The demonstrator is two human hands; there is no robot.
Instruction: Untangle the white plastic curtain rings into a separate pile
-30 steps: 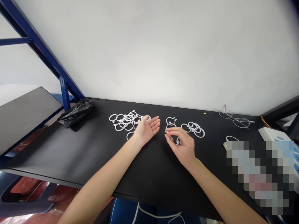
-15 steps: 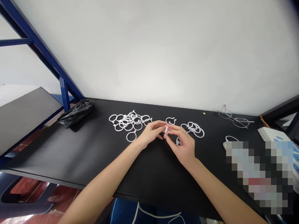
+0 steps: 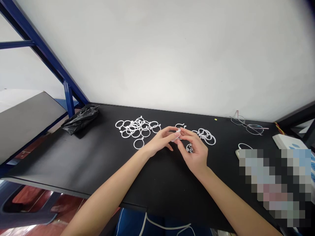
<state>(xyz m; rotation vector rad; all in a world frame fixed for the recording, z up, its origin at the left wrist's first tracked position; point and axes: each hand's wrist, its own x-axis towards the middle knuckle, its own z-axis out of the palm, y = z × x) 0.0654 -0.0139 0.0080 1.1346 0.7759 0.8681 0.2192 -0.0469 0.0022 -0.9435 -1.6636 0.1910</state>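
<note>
Between my two hands is a white plastic ring (image 3: 176,138), partly hidden by the fingers. My left hand (image 3: 161,139) pinches it from the left, thumb and fingertips closed on its edge. From the other side my right hand (image 3: 195,147) grips the same ring with thumb and fingers. A pile of white rings with small knobs (image 3: 137,127) lies left of my hands, and one single ring (image 3: 139,143) sits in front of it. To the right is a smaller cluster of rings (image 3: 206,136). Small white pieces (image 3: 189,148) show beside my right hand, partly covered.
A black plastic bag (image 3: 81,119) lies at the black table's (image 3: 73,164) left back edge. On the right are eyeglasses (image 3: 246,125), a white power strip (image 3: 287,142) and a blurred-out object (image 3: 270,186). A white wall (image 3: 172,59) stands behind.
The ring has turned between my fingers, from edge-on and upright to flatter and tilted. My right hand has shifted slightly to the right.
</note>
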